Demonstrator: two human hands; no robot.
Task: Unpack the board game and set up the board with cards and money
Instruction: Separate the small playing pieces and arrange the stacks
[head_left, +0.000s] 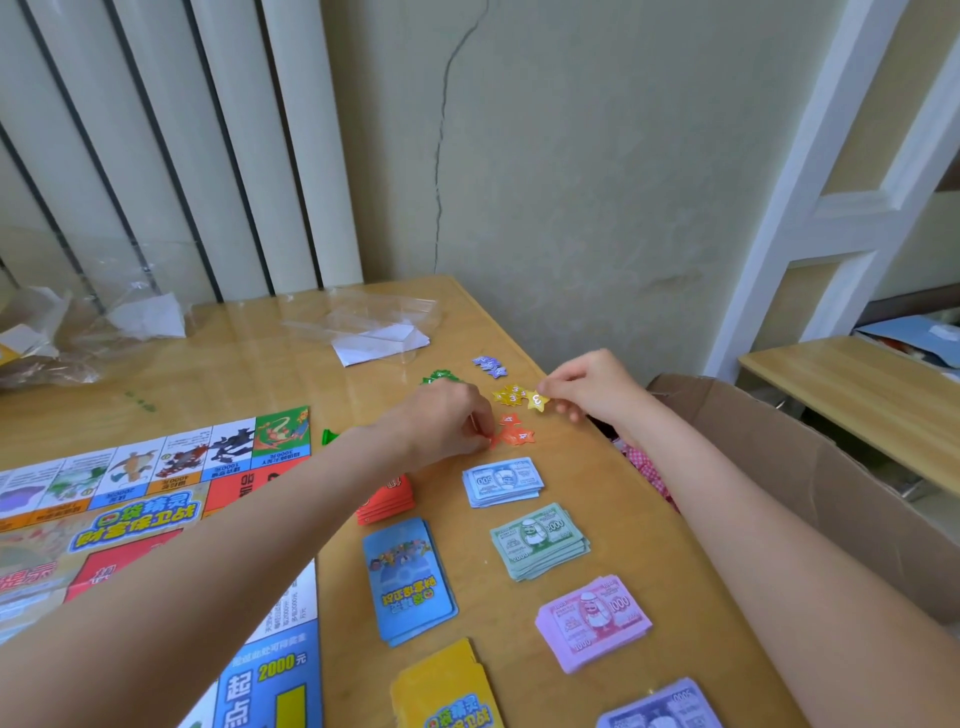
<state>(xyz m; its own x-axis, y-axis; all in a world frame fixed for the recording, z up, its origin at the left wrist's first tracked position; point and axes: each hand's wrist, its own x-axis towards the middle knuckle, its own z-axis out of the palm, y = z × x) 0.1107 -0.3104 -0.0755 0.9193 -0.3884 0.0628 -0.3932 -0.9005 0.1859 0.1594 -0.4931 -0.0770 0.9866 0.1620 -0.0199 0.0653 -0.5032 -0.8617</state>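
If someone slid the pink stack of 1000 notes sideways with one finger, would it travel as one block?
Probably not. The pink stack of 1000 notes is loose, unbanded, its edges already fanned, so upper notes would likely shear off. The table looks glossy, so lower notes may slip too. The thin paper would probably flop when lifted.

1. The yellow star (537, 400) pinched in the right hand (592, 387) read "3".
2. Nearer than that grip, the blue notes (503, 481) read "500".
3. The pink notes (593, 621) read "1000".
4. The board (156, 519) read "2000".
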